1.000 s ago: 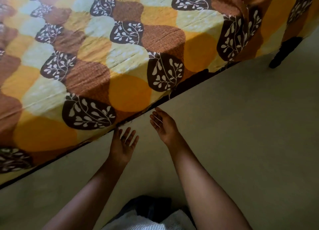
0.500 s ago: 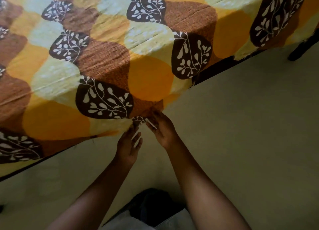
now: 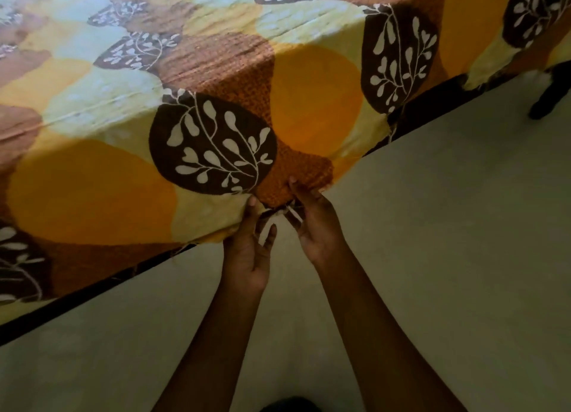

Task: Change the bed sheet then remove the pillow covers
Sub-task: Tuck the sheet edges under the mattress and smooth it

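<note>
As left hand point(image 3: 247, 254) and right hand point(image 3: 316, 226) pinch its hem, the bed sheet point(image 3: 92, 180) lies at eleven o'clock, edge running eight-to-two

I see the bed sheet point(image 3: 216, 87) lying over the bed, filling the upper left. At its hanging near edge the left hand point(image 3: 247, 257) and right hand point(image 3: 315, 229) hold it side by side. Floor point(image 3: 448, 241) lies below; a bed leg point(image 3: 548, 98) stands far right.
</note>
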Tool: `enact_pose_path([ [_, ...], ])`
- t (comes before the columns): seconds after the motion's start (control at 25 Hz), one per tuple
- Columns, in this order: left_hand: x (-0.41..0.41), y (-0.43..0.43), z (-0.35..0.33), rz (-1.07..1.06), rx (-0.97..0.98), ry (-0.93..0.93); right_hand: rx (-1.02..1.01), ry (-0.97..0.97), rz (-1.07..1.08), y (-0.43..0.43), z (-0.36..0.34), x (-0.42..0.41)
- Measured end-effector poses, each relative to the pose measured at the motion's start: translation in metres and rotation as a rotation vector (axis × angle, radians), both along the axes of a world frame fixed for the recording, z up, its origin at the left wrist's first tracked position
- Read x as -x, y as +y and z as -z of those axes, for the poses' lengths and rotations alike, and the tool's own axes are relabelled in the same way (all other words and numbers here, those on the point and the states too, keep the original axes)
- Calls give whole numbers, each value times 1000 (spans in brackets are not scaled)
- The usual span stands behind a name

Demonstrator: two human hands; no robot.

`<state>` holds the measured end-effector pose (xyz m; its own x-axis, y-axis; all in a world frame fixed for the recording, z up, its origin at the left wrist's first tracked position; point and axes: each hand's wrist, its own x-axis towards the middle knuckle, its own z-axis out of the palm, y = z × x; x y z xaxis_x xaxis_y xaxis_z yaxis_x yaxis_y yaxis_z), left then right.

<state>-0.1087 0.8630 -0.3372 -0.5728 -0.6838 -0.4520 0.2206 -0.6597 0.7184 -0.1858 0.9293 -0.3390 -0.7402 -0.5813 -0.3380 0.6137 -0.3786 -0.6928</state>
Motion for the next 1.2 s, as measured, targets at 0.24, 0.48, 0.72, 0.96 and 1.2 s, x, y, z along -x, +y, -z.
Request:
enact_pose_path([
  [0.24, -42, 36, -37, -11, -278, -11, -359, 79, 131, -5, -19, 0],
  [0.48, -36, 25, -73, 17, -340, 442, -522, 188, 128, 3, -29, 4],
  [0.72, -43, 24, -54, 97, -353, 610, 190, -143, 114, 20, -25, -9],
  [0.96, -45, 17, -49, 161, -275, 590, 617, -158, 31, 17, -20, -14],
  [1.2, -45, 10, -41, 221, -262, 720, 616, -144, 7, 19, -39, -7],
])
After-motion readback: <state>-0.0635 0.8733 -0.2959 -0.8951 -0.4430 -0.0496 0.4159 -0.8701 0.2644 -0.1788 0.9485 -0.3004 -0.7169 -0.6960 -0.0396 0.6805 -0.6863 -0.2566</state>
